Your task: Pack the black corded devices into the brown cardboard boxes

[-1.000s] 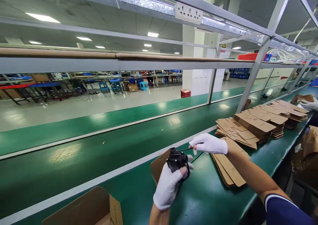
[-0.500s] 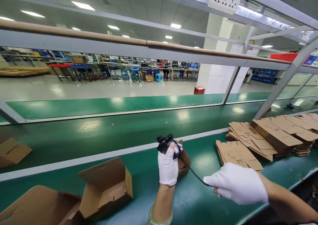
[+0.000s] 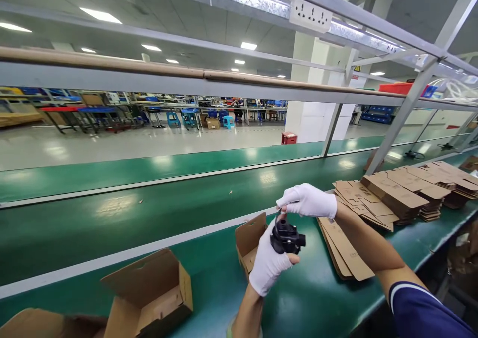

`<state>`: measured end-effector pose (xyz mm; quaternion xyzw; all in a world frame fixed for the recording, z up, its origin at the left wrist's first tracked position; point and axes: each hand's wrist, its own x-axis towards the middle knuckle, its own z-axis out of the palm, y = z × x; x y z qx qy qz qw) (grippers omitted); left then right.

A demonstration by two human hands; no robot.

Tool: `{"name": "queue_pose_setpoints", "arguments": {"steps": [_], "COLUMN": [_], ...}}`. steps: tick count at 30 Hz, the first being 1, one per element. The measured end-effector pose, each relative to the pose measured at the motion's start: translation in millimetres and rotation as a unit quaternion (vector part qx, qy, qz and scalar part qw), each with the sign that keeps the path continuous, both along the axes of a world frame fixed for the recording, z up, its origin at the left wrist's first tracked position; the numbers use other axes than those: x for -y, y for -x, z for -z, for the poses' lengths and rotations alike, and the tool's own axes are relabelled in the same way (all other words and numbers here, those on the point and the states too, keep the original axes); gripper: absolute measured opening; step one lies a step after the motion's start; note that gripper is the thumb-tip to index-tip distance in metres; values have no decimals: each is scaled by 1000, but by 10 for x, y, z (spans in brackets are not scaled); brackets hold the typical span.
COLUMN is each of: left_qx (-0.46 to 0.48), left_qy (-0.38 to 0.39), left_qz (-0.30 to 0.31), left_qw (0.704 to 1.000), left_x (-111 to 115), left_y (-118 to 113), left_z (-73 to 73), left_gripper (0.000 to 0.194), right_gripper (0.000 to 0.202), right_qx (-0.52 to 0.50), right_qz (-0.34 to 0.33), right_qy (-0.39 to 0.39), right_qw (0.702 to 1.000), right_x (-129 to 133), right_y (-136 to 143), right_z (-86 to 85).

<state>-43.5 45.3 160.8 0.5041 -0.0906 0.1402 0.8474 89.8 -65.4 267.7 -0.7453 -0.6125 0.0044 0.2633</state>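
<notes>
My left hand [image 3: 269, 261], in a white glove with bare fingertips, is wrapped round a small black pump [image 3: 287, 237] with stubby round ports. A thin black cable [image 3: 277, 221] rises from the pump. Above it my gloved right hand [image 3: 308, 200] pinches that cable between thumb and fingers; most of the cable's length is hidden. Behind my left wrist, an open cardboard box [image 3: 251, 234] stands on the green bench, partly covered by the hand. Farther left is another open cardboard box [image 3: 149, 293] with its lid raised.
Flat folded cartons [image 3: 396, 191] lie in stacks along the right of the green bench [image 3: 212, 273], some under my right forearm. A third box [image 3: 45, 323] is cut off at the lower left. A metal frame [image 3: 401, 114] with a power strip [image 3: 310, 15] spans overhead.
My right hand has moved up and inward along the cable to above the pump. The left hand has turned the pump, its ports now facing up and right. The view has shifted right.
</notes>
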Motion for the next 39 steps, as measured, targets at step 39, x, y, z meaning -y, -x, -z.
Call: {"name": "queue_pose_setpoints", "arguments": {"steps": [39], "left_qx": [-26], "left_qy": [-46], "left_qz": [-187], "left_qw": [981], "left_x": [-305], "left_y": [195], "left_z": [22], "left_gripper": [85], "right_gripper": [43], "right_qx": [-326], "right_qz": [47], "right_qy": [-75], "right_qw": [941], "right_x": [-305], "right_y": [501], "right_z": [535]}}
